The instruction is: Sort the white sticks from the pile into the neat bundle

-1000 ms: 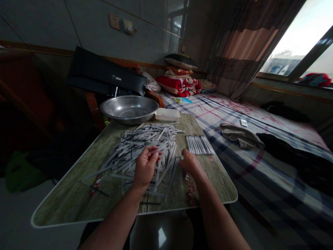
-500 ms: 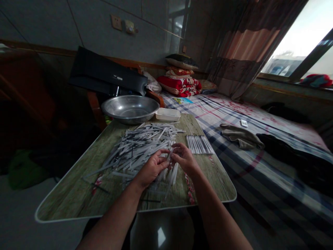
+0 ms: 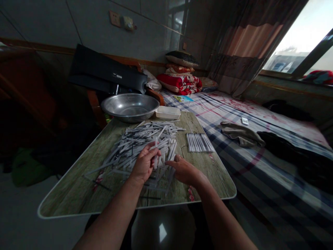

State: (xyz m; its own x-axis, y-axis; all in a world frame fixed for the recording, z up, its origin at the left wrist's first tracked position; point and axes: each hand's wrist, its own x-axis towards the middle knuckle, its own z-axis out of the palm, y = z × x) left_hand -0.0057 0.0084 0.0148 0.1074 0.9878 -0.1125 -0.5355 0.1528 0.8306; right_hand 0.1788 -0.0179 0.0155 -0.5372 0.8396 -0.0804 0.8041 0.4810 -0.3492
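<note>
My left hand is closed, pinching a thin whitish plastic tube that stands nearly upright between thumb and fingers. To its right, my right hand hovers low over the near edge of the pile with the index finger stretched out and the thumb apart. Its fingertip is at some loose tubes; whether it touches them I cannot tell. Beneath and beyond both hands spreads a messy pile of thin white and dark-tipped tubes. A neat row of similar tubes, dark at the far ends, lies side by side at the right.
The wood-patterned table has a pale rim. At its far end are a metal basin and a white plastic tray. A bed with a checked sheet adjoins the right side, with a grey cloth on it.
My hands were together over the pile, fingers meeting. They have parted: the left moved left with an upright tube, and the right dropped lower with its index finger extended.
</note>
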